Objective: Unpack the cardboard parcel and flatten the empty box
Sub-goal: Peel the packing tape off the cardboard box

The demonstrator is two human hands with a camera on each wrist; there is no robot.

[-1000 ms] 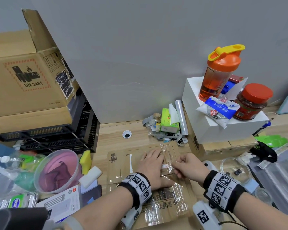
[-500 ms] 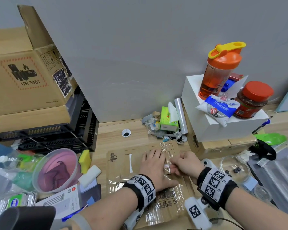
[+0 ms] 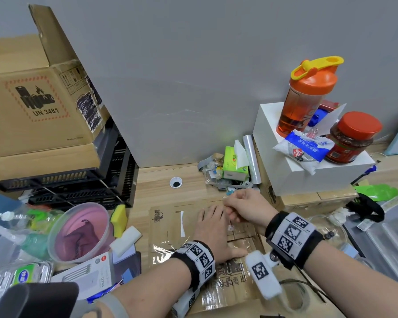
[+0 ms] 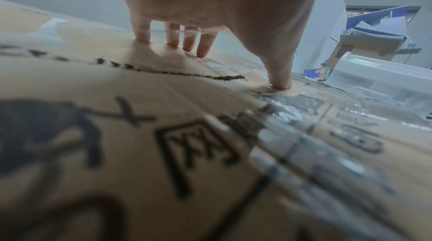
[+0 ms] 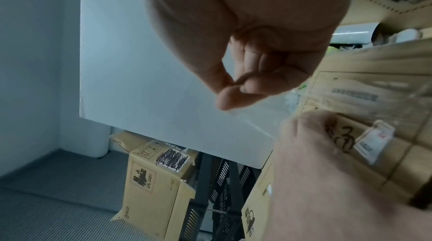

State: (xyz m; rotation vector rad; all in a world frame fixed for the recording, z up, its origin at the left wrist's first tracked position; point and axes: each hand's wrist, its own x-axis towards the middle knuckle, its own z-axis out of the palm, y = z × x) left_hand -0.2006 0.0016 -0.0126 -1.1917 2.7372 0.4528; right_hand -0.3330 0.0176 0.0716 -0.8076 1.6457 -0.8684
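**Change noted.** Half a second ago the right hand (image 3: 244, 207) was low against the flat brown cardboard parcel (image 3: 170, 226), level with the left hand's fingertips. It now sits further out, over the parcel's far edge, on the side nearest the white cubic box (image 3: 319, 177). In the right wrist view its thumb and forefinger are closed in a pinch on a strip of clear packing tape (image 5: 245, 117), which trails back toward the cardboard. The left hand (image 3: 213, 232) has not moved: palm down, fingers straight and spread, thumb tip planted, pressing the parcel to the desk.

**Meaning for the task.** In my judgement the seal is being peeled off along the centre seam. Opening is under way, but the parcel is not yet unpacked or flattened.

**Position and orientation.** The parcel lies flat, printed face up, to the left of the white cubic box and nearer the person. Its long axis appears to run from the person toward the wall behind that box, with the taped seam along the same line. The near end is hidden under the forearms.
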